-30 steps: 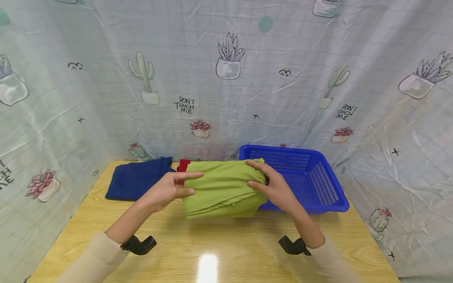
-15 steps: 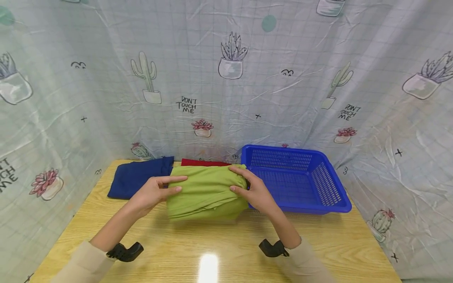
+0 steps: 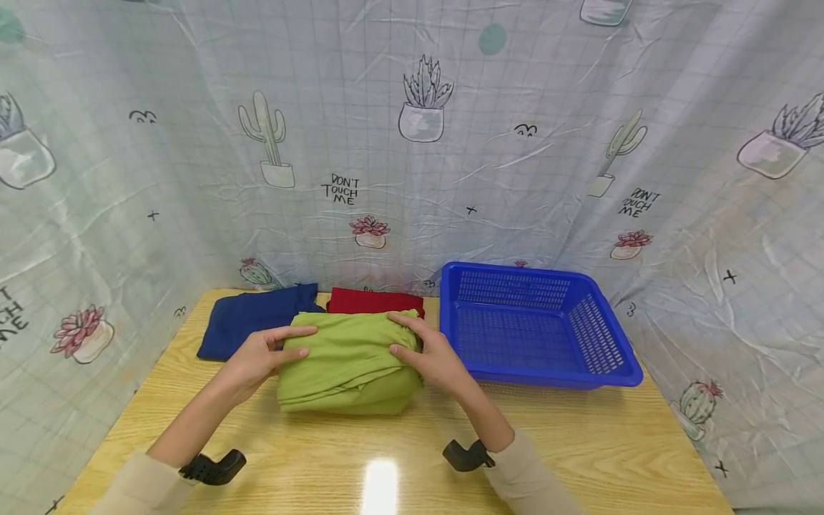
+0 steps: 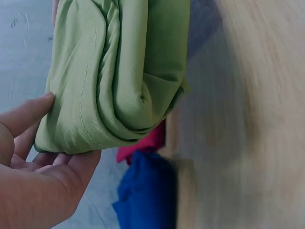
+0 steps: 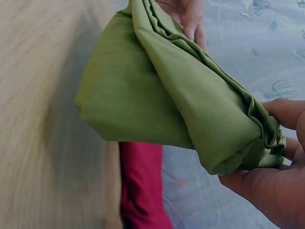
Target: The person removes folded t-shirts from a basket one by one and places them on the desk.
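Observation:
A folded lime-green cloth garment [image 3: 350, 365] is held between both hands over the table, its layered folds showing in the left wrist view. My left hand [image 3: 254, 361] grips its left end, thumb and fingers on either side of the fabric. At the opposite end my right hand [image 3: 434, 357] pinches the bunched layers, which the right wrist view shows close up. Behind the green garment lie a folded dark blue cloth [image 3: 247, 322] and, partly covered in the head view, a folded red cloth [image 3: 376, 300].
A blue plastic basket [image 3: 547, 379] with perforated walls stands at the back right of the wooden table [image 3: 309, 465]. A pale curtain [image 3: 412, 172] printed with potted cacti encloses the back and sides.
Both hands have carried the green garment leftward and a little nearer, away from the basket. More of the red cloth and the basket's left side now shows.

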A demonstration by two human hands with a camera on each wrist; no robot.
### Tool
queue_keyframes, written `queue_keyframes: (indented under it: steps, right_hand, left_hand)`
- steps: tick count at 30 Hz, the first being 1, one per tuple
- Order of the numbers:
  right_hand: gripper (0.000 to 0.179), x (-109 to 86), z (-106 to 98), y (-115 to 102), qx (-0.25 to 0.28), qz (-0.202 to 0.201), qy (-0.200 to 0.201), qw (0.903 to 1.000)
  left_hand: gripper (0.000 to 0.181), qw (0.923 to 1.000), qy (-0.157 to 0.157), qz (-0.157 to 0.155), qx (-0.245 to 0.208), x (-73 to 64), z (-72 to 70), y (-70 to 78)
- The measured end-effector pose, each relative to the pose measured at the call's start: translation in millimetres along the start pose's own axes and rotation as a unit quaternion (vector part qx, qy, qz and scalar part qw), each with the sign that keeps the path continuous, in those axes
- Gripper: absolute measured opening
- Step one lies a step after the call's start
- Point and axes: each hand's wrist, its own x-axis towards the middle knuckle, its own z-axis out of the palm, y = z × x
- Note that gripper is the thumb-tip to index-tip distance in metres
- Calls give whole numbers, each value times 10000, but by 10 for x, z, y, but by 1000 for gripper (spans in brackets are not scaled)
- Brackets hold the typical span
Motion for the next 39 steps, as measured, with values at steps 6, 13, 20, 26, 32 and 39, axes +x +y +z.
queue_keyframes:
  steps: [6, 13, 20, 26, 32, 39]
  right_hand:
    - [54, 55, 162, 141, -150, 171, -277, 9994]
    - [54, 101, 416, 405, -1496, 855, -810, 9817]
    - [51, 219, 541, 492, -2061, 1022, -772, 9701]
    - [48, 367, 555, 542, -2273, 999, -629, 9666]
    - [47, 354, 535, 557, -2217, 831, -532, 9701]
    - [46, 316, 468, 565, -2298, 768, -342, 9696]
  left_hand:
    - [58, 9993, -134, -223, -278, 22, -71, -283]
    - [56, 9981, -339, -458, 235, 44, -97, -645]
    - [57, 9964, -287, -790, 61, 144, -95, -672]
    - [56, 9951, -115, -642, 739, 260, -124, -640]
    - [54, 9930, 3, -662, 977, 277, -116, -655]
    - [55, 9933, -237, -256, 1099, 266, -61, -604]
